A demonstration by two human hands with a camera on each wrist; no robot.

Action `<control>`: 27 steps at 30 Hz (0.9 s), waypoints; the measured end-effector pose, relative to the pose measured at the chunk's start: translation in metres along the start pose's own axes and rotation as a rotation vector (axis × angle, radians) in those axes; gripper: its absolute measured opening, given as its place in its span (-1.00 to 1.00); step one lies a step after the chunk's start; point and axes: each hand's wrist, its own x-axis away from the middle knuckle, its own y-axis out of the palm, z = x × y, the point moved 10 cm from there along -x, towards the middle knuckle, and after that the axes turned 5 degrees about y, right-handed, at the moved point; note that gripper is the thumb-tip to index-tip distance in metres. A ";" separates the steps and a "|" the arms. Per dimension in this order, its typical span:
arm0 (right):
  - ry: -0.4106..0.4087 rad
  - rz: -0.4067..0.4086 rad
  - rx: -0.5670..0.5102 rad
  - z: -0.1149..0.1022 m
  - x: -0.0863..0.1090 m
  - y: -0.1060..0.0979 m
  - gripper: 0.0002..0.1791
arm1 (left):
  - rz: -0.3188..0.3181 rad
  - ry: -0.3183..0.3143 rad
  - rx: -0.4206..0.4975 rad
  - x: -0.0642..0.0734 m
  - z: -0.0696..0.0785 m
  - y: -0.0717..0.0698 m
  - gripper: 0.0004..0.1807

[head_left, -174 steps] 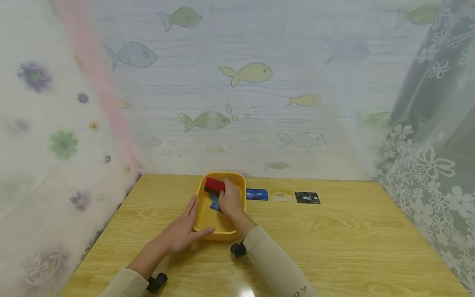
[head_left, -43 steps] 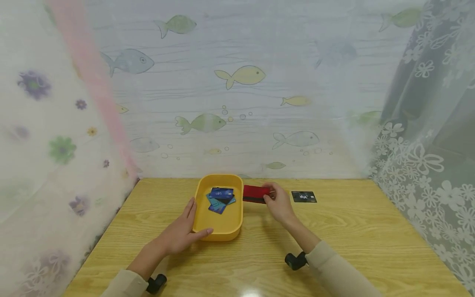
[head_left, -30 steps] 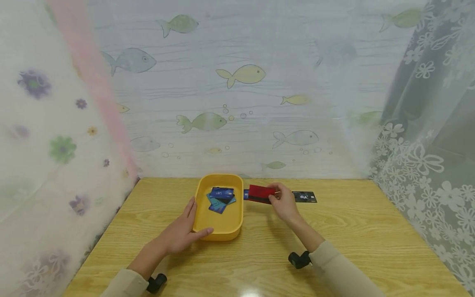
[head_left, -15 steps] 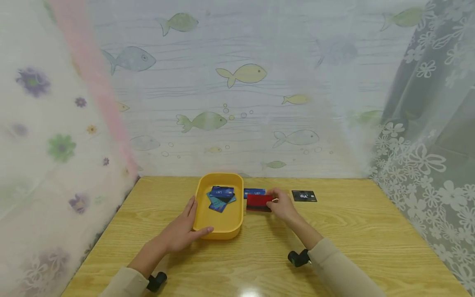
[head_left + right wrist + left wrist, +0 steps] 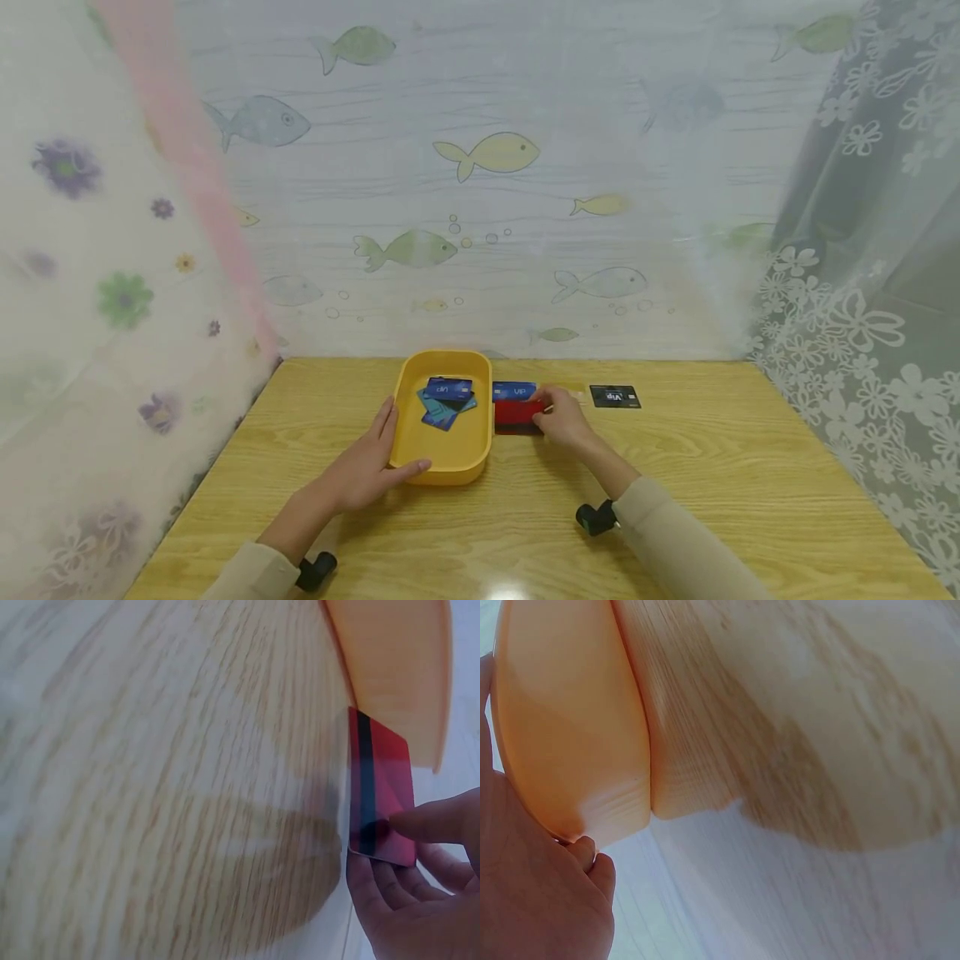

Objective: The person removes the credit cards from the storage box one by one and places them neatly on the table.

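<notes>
My right hand [image 5: 566, 421] pinches a red bank-style card [image 5: 516, 412] with a black stripe by its right end, thumb on one face and fingers behind. The card is just right of a yellow plastic bin [image 5: 450, 454], in front of a blue card [image 5: 512, 389]. The right wrist view shows the stripe side of the card close over the tabletop. My left hand [image 5: 358, 471] holds the bin's near left corner, thumb along the front rim and fingers at the left side. Several blue and teal cards [image 5: 450, 390] lie overlapping inside the bin.
Right of the blue card, a gold card [image 5: 573, 390] lies partly behind my right hand, then a black card [image 5: 615, 396]. These form a row on the wood-grain table [image 5: 712, 483]. Patterned fabric [image 5: 480, 208] hangs along the table's back and sides.
The red card came out of the bin in my right hand, passed over the blue card, and moved nearer and slightly left. More cards show in the bin. My left hand stays put.
</notes>
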 end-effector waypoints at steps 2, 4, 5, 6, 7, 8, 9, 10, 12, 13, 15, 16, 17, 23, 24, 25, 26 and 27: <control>-0.009 0.000 0.012 0.000 0.001 0.001 -0.73 | 0.000 -0.003 0.004 0.001 0.001 0.000 0.24; -0.043 0.005 0.034 -0.002 0.001 0.002 -0.74 | -0.002 -0.007 0.009 0.002 0.002 0.001 0.24; -0.056 0.006 0.043 -0.003 0.001 0.002 -0.74 | -0.004 -0.008 0.011 0.003 0.002 0.001 0.24; -0.065 0.008 0.050 -0.004 0.002 0.003 -0.75 | -0.004 -0.009 0.012 0.003 0.002 0.001 0.24; -0.070 0.009 0.056 -0.004 0.002 0.003 -0.75 | -0.004 -0.010 0.012 0.003 0.002 0.002 0.24; -0.072 0.010 0.065 -0.004 0.002 0.003 -0.76 | -0.004 -0.012 0.012 0.004 0.002 0.002 0.24; -0.068 0.010 0.072 -0.004 0.002 0.004 -0.76 | -0.004 -0.012 0.010 0.004 0.003 0.002 0.24; -0.056 0.007 0.076 -0.002 0.001 0.005 -0.76 | -0.004 -0.012 0.010 0.005 0.003 0.002 0.24; -0.045 0.006 0.093 -0.002 0.001 0.006 -0.76 | -0.003 -0.012 0.008 0.005 0.003 0.002 0.24; -0.041 0.004 0.103 -0.001 0.000 0.006 -0.76 | -0.004 -0.013 0.008 0.006 0.004 0.003 0.24; -0.043 0.002 0.125 -0.001 0.000 0.007 -0.76 | -0.004 -0.013 0.010 0.007 0.004 0.003 0.24; -0.047 0.001 0.134 -0.001 -0.001 0.008 -0.76 | -0.004 -0.013 0.011 0.007 0.005 0.003 0.24; -0.047 -0.001 0.138 -0.002 0.000 0.008 -0.76 | -0.005 -0.014 0.013 0.007 0.005 0.003 0.23; -0.059 -0.018 0.152 -0.003 -0.003 0.011 -0.77 | -0.006 -0.018 0.015 0.009 0.008 0.003 0.23; -0.068 -0.019 0.160 -0.004 -0.003 0.011 -0.77 | -0.006 -0.019 0.015 0.010 0.008 0.003 0.24; -0.074 -0.019 0.166 -0.004 -0.004 0.012 -0.77 | -0.006 -0.021 0.015 0.010 0.008 0.003 0.24; -0.080 -0.020 0.175 -0.004 -0.004 0.012 -0.76 | -0.006 -0.022 0.015 0.010 0.007 0.003 0.24; -0.084 -0.019 0.182 -0.004 -0.005 0.013 -0.76 | -0.006 -0.023 0.013 0.010 0.007 0.003 0.25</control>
